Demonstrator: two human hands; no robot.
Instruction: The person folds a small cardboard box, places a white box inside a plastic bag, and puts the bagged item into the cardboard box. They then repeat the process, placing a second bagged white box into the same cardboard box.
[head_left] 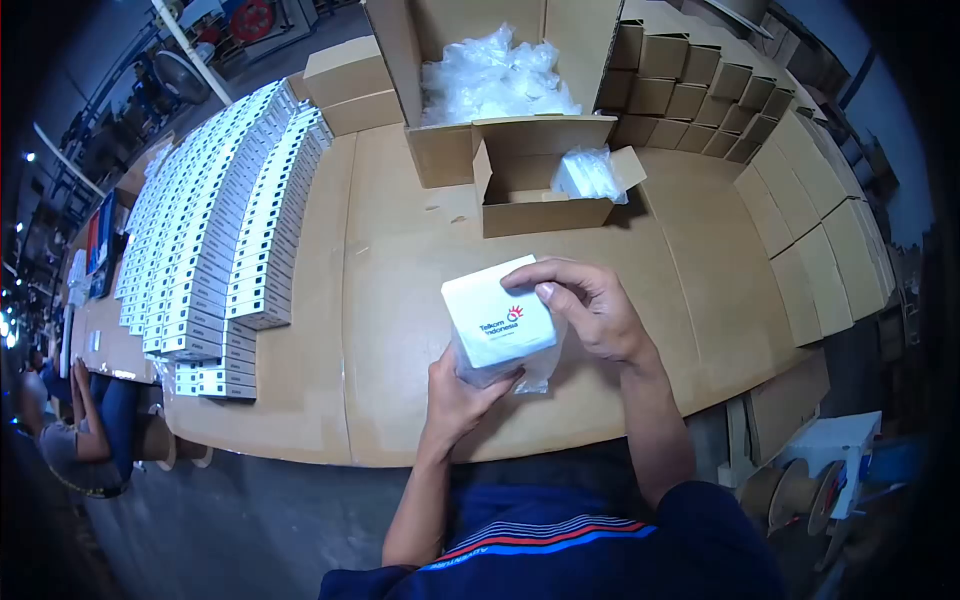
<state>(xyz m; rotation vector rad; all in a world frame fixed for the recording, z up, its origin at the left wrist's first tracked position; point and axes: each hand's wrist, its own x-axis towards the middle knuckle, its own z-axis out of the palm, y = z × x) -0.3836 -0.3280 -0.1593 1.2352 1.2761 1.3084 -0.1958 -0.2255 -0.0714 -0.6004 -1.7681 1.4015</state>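
I hold a small white box (497,316) printed with a red-and-blue logo above the table, partly inside a clear plastic bag (540,372). My left hand (458,392) grips the box and bag from below. My right hand (590,305) clasps the box's upper right edge with fingers curled over it. Straight behind the box stands a small open cardboard carton (540,210) holding a clear plastic bag (590,172).
A large open carton (425,40) full of clear bags stands at the back. Long rows of white boxes (220,230) fill the table's left side. Stacked brown cartons (800,200) line the right and back. A person sits at lower left (70,440).
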